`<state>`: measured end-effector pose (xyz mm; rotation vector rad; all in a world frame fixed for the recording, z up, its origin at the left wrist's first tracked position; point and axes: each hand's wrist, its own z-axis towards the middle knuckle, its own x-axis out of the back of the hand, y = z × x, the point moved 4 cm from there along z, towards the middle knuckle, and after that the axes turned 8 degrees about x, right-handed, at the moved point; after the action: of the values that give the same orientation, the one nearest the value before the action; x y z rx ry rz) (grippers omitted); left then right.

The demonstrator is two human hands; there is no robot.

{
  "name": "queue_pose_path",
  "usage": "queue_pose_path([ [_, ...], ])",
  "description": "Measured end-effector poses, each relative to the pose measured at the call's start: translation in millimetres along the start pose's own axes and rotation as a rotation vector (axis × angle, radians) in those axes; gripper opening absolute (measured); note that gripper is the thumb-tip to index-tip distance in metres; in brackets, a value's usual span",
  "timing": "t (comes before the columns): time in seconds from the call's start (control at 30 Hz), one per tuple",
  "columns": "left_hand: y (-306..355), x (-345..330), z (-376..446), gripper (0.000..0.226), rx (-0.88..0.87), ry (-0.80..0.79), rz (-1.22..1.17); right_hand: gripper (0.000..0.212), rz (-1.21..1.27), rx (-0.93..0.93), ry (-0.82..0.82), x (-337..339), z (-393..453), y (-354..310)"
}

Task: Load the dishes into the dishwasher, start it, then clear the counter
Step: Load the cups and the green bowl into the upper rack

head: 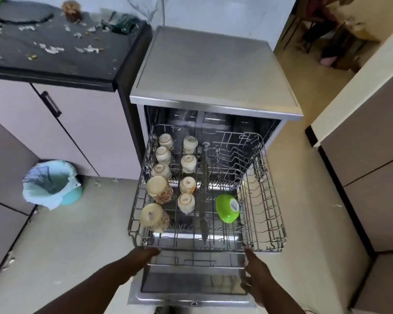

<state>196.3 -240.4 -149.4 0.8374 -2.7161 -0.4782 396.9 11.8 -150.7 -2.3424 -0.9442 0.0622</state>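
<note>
- Loading step: both hands are at the front rail of the pulled-out upper rack (262,200) of the dishwasher (213,71), door (191,288) dropped open.
- Left hand (143,253): fingers curled at the rail, hold unclear. Right hand (254,266): fingers straight, touching the rim, gripping nothing.
- Upturned cups (187,160) and a green bowl (227,207) sit in the rack.
- Next, probably: an even push in.
- Dark tabletop (55,62), scrap-littered; lined bin (52,184) on pale floor.
</note>
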Motion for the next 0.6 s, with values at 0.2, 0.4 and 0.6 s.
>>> queue_pose_path([
  [0.2,-17.1,-17.9,18.1,0.009,0.18,-0.077,-0.722,0.072,0.237,-0.132,-0.166,-30.1,29.1,7.9],
  [0.4,-3.7,-26.2,29.0,0.011,0.19,-0.079,-1.064,0.069,0.316,-0.2,-0.275,-54.2,52.2,-5.6],
  [0.6,31.4,-26.7,46.0,0.014,0.081,-0.043,-1.181,0.113,0.3,-0.216,-0.355,-49.7,81.4,-32.6],
])
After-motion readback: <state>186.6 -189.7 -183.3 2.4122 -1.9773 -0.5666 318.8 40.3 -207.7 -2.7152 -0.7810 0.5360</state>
